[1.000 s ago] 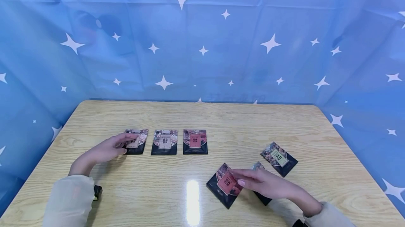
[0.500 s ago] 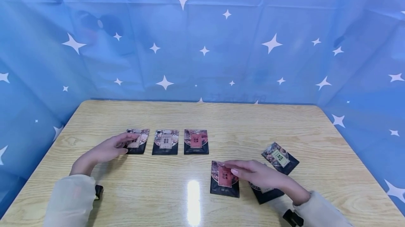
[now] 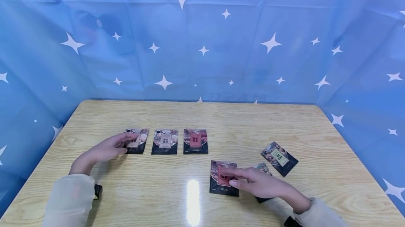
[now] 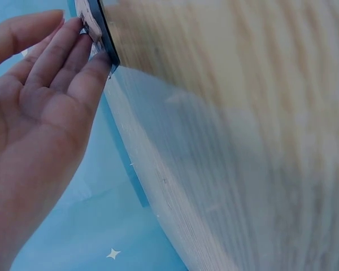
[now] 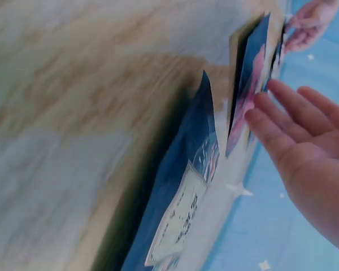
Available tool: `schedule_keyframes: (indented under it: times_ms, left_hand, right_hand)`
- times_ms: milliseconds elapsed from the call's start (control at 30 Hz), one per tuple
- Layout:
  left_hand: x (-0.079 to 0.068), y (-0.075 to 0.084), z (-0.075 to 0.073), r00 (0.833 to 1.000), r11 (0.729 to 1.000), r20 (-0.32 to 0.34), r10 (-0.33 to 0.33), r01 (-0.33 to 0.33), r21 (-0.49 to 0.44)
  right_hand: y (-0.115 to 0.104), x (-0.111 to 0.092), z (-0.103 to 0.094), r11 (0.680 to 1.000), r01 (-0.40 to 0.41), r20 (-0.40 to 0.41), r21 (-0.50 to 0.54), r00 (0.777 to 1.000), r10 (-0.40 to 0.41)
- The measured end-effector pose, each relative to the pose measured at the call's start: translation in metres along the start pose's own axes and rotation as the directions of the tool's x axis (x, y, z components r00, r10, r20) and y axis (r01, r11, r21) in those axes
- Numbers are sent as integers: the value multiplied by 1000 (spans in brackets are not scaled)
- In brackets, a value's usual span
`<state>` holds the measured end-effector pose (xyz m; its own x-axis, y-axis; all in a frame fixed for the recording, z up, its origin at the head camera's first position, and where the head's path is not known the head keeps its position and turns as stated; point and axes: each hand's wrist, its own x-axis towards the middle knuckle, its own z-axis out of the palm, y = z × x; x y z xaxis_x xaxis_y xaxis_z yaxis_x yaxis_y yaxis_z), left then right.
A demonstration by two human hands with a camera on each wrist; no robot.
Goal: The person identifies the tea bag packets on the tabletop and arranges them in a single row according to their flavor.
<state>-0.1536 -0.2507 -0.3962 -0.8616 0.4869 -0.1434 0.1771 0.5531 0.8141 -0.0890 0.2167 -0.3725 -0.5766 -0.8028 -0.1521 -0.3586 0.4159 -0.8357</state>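
Observation:
My left hand (image 3: 105, 148) rests its fingertips on the leftmost tea sachet (image 3: 141, 145), a dark one with a pale pink label, partly covered by the fingers. Beside it lie a matching pink-labelled sachet (image 3: 164, 142) and a red-labelled sachet (image 3: 195, 142), forming a row. Nearer the front, a second red-labelled sachet (image 3: 223, 189) lies squarely on the table. Over its right part my right hand (image 3: 264, 183) reaches with extended fingers, nearly straight in the right wrist view; contact is hard to tell. Beneath that hand, another sachet (image 3: 263, 167) is mostly hidden.
A green-labelled sachet (image 3: 280, 159) lies at an angle on the right. The wood-grain table (image 3: 152, 199) ends at a blue star-patterned cloth (image 3: 202, 26) behind and at both sides. A bright light reflection shows on the tabletop's front part.
The front red-labelled sachet has turned from slanted to straight. The sachet beneath my right hand has shifted too. My right fingers have moved slightly down across the red label; my left hand stays put.

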Motion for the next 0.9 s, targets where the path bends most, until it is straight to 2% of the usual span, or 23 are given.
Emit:
schedule_keyframes:
  times_ms: [133,300,433,633,900]
  left_hand:
    - [0,1,0,1000,1000,2,-2,2,-2]
    - [0,1,0,1000,1000,4,2,-2,-9]
    - [0,0,0,1000,1000,5,5,-5,-14]
    - [0,0,1,1000,1000,10,0,0,-23]
    - [-1,1,1,1000,1000,6,-1,1,-22]
  right_hand:
    - [0,3,2,1000,-23,7,-7,1000,23]
    - [1,7,2,994,-92,-29,-58,995,91]
    - [3,9,-2,991,-109,-49,-78,993,105]
    - [10,14,-12,991,-118,-63,-66,991,114]
    - [20,23,-32,985,-168,-68,-37,984,166]
